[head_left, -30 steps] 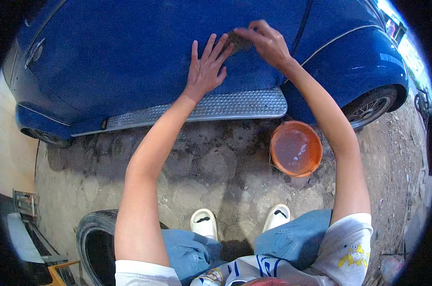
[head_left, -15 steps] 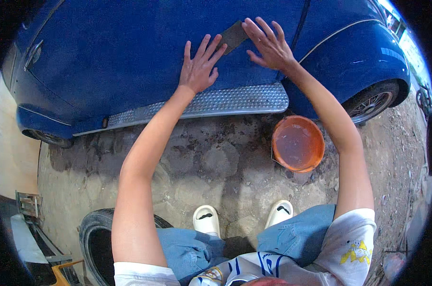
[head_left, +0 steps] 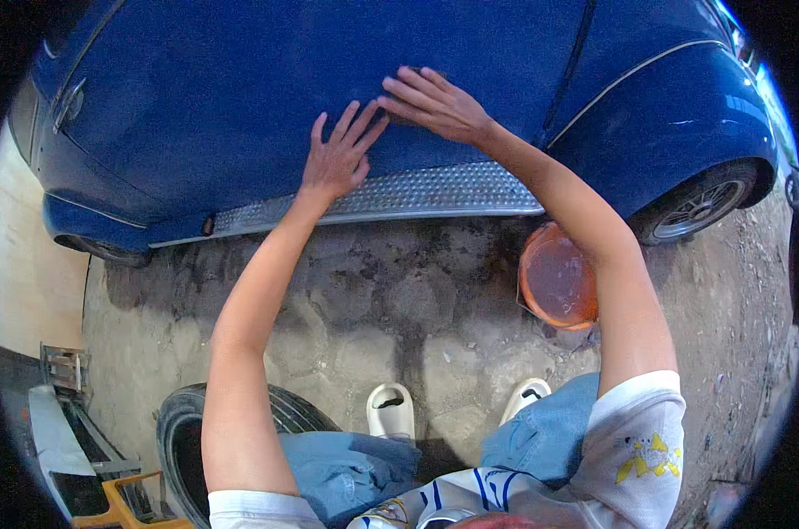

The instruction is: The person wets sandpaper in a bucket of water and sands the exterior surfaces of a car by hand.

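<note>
**As the right hand [head_left: 436,108] closes in on the left hand [head_left: 330,166], the grey sheet all but disappears**

Where half a second ago the right hand stood upright at the far end of a flat, dark grey sheet, it now lies slanted across the blue car door panel [head_left: 241,106], fingers stretched out and pointing left. Its fingertips have come just beside those of the left hand, which rests with fingers spread and nothing in its grip. For the work in hand, this seems to shift the right hand's contact toward the left hand's patch of panel. The sheet is most likely beneath the right palm or fingers, against the door above the ribbed metal running board [head_left: 417,192], but it is too well covered to confirm. The right hand is not clenched; whether it presses the sheet is impossible to say.

Compared with the earlier frame, the sheet's broad rectangle no longer shows between the hands. The right arm now crosses part of the orange bucket [head_left: 558,317] of cloudy liquid, which was fully visible then. The left hand keeps its spread pose.
</note>
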The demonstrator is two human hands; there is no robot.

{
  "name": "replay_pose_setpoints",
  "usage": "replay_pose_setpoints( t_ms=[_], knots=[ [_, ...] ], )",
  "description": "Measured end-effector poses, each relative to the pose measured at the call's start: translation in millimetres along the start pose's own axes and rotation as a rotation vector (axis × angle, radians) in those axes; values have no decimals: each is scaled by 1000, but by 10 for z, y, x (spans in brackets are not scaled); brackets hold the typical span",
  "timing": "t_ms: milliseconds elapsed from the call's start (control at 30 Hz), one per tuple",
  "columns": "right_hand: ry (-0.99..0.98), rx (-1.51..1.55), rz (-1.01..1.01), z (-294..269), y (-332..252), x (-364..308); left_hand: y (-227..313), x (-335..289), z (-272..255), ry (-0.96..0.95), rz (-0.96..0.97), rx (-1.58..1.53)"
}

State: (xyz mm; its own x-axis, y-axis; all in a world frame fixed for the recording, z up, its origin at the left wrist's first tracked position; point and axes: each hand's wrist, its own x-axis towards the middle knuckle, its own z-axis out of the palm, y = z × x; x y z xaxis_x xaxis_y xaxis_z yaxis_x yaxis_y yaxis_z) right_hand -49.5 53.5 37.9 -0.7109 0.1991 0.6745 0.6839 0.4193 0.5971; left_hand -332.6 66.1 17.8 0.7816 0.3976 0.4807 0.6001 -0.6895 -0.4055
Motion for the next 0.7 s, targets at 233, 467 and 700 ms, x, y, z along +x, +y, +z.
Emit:
replay_pose_setpoints(
  t_ms=[233, 467, 700],
  knots=[
    [-403, -133, -133, -181, 29, -1026, -376, -217, -78, 114, -40, -12],
    [-326, -254, -166, -101, -24, -1192, -515, 324, -130, 420, -76, -30],
    [-496, -365, -295, 458, -744, -149, -500, 645, 74, 621, -122, 34]
  ],
)
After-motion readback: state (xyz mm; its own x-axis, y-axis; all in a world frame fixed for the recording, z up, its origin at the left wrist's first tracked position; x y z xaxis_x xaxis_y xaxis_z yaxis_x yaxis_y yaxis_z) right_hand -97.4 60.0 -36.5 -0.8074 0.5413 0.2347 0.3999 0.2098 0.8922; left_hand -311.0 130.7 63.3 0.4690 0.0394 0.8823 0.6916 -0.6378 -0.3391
